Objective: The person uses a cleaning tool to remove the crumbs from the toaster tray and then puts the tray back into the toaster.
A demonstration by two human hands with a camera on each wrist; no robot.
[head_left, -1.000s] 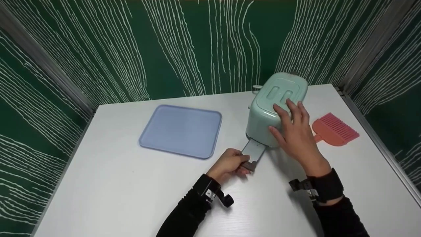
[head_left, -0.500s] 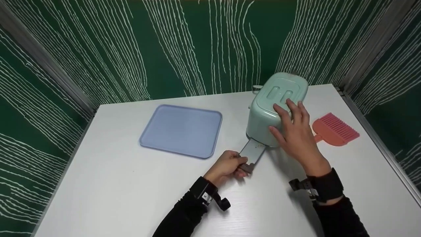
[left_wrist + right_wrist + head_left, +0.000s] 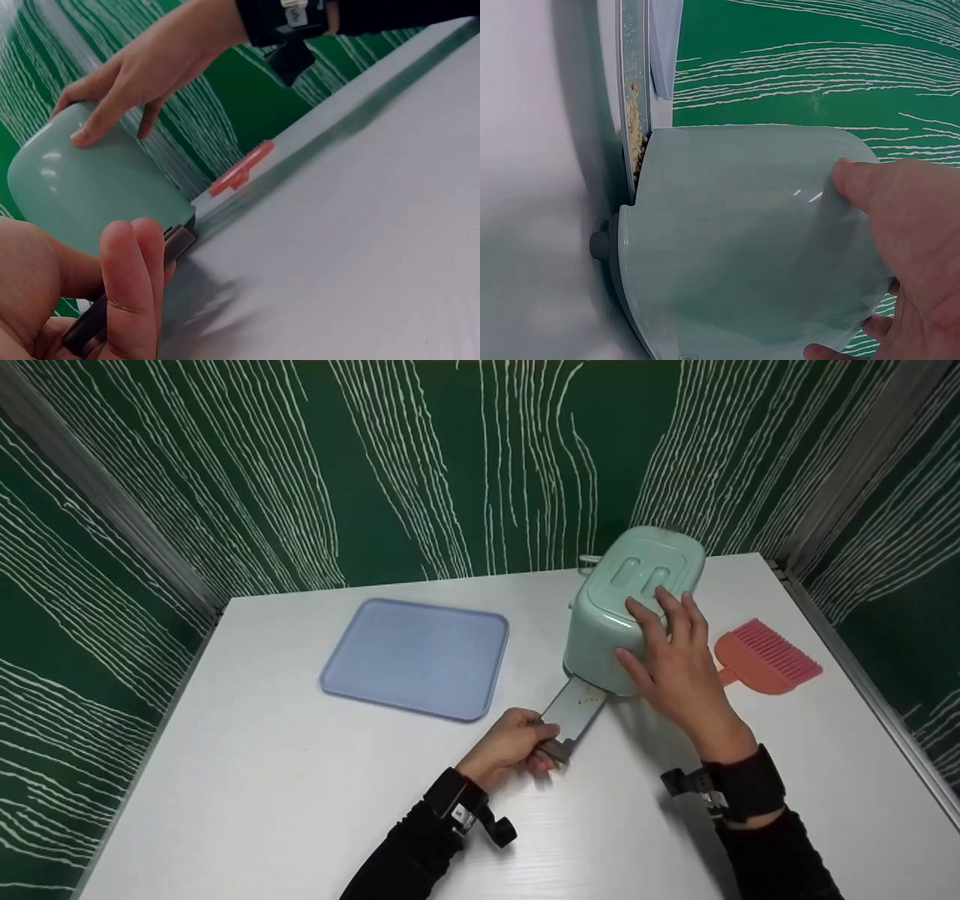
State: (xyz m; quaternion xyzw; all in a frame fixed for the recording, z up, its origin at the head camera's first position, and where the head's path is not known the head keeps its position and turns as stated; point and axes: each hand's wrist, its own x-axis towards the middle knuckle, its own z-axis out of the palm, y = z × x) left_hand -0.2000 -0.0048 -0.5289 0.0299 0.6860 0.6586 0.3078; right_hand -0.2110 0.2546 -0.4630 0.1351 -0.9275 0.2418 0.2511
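Note:
A mint-green toaster [image 3: 604, 649] stands at the right of the table, a lid with two raised ovals on top. From its near end a flat metal crumb tray [image 3: 576, 706] sticks out low, its inner end hidden inside. My left hand [image 3: 510, 742] pinches the dark outer end of this crumb tray, thumb on top. Yellowish crumbs [image 3: 635, 139] lie on the crumb tray by the toaster in the right wrist view. My right hand [image 3: 686, 682] rests on the toaster's near right corner, its spread fingers on the lid and the thumb against the end wall.
A shallow blue tray [image 3: 416, 660] lies flat to the left of the toaster. To its right is a small orange brush [image 3: 761, 664] with pink bristles. Green panels [image 3: 525, 472] with white wavy lines rise behind the white table [image 3: 300, 780].
My left hand has drawn the crumb tray a little further out, toward me and to the left. More crumbs show on it. The toaster and my right hand have stayed in place.

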